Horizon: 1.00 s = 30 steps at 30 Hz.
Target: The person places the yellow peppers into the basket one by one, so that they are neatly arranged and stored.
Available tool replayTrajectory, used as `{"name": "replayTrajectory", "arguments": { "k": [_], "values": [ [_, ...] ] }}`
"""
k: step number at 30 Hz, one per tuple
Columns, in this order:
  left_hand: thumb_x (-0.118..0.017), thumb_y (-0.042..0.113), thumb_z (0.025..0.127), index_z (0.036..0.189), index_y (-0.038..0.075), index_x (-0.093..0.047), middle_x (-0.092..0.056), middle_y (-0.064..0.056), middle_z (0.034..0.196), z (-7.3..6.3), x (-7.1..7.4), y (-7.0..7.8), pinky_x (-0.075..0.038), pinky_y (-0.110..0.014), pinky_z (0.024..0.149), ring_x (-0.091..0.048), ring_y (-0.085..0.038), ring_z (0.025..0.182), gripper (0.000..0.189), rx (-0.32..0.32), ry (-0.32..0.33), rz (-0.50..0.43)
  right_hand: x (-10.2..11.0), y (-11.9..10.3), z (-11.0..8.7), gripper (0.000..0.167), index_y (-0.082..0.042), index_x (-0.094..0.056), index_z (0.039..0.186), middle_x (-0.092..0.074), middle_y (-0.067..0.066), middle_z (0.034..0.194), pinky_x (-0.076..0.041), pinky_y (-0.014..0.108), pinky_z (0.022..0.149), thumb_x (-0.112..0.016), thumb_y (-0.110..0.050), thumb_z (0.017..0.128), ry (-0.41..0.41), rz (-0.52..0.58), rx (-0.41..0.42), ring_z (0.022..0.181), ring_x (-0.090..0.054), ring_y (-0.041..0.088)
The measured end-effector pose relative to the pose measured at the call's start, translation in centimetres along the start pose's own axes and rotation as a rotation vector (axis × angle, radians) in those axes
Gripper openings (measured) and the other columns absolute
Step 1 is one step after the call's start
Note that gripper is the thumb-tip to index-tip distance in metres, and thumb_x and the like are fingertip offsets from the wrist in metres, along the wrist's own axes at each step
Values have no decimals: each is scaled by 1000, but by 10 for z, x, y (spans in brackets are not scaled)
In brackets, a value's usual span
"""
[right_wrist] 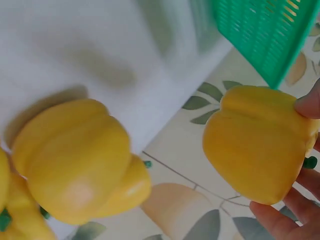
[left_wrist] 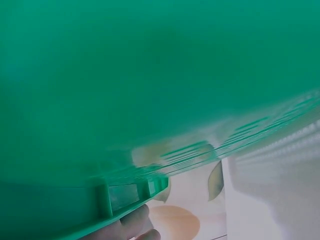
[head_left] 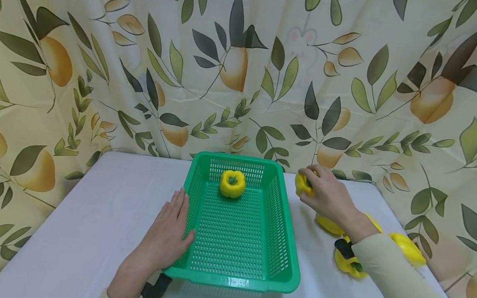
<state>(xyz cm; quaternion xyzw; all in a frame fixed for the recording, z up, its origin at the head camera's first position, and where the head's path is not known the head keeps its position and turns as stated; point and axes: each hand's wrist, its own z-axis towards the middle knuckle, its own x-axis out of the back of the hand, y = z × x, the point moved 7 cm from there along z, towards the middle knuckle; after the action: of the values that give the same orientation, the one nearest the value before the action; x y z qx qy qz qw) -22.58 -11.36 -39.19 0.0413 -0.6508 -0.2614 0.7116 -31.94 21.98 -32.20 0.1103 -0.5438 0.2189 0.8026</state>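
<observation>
My right hand [head_left: 328, 194] grips a yellow bell pepper [right_wrist: 257, 145] above the table, just right of the green basket [head_left: 233, 282]. In the right wrist view, thumb and fingertips close round its green stem end. Straight-fingered, my left hand [head_left: 167, 236] rests along the basket's left rim. Inside the basket, towards the far end, another yellow bell pepper [head_left: 233, 184] lies with its stem facing me. Under my right forearm are several more yellow peppers [head_left: 347, 263], partly hidden by the wrist and sleeve.
The white table [head_left: 105, 218] extends on both sides of the basket. A curtain [head_left: 243, 75] printed with leaves and fruit hangs along its back edge. One yellow pepper [head_left: 408, 249] lies near the table's right edge.
</observation>
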Motion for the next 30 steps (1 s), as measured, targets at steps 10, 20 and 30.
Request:
{"name": "replayTrajectory", "arguments": {
  "k": [10, 20, 30],
  "values": [
    [-60, 24, 95, 152, -11, -22, -12, -25, 164, -2, 1, 1, -20, -57, 122, -11, -39, 153, 77, -13, 31, 8, 12, -11, 14, 48, -8, -62, 125, -59, 16, 122, -56, 49, 81, -75, -13, 79, 24, -6, 52, 107, -53, 32],
    [-54, 37, 99, 155, -7, -17, -7, -20, 166, 0, 4, -2, -16, -56, 123, -9, -36, 154, 80, 13, -16, -6, 19, -30, 23, 48, -7, -62, 125, -60, 17, 123, -57, 47, 80, -75, -12, 79, 72, -3, 128, 108, -55, 33],
    [-51, 48, 99, 156, -3, -14, -7, -16, 166, 0, 5, -8, -12, -59, 123, -9, -34, 155, 85, 30, 5, 10, 18, -48, 32, 48, -8, -62, 128, -59, 17, 125, -57, 46, 80, -71, -13, 81, 78, 29, 154, 113, -55, 34]
  ]
}}
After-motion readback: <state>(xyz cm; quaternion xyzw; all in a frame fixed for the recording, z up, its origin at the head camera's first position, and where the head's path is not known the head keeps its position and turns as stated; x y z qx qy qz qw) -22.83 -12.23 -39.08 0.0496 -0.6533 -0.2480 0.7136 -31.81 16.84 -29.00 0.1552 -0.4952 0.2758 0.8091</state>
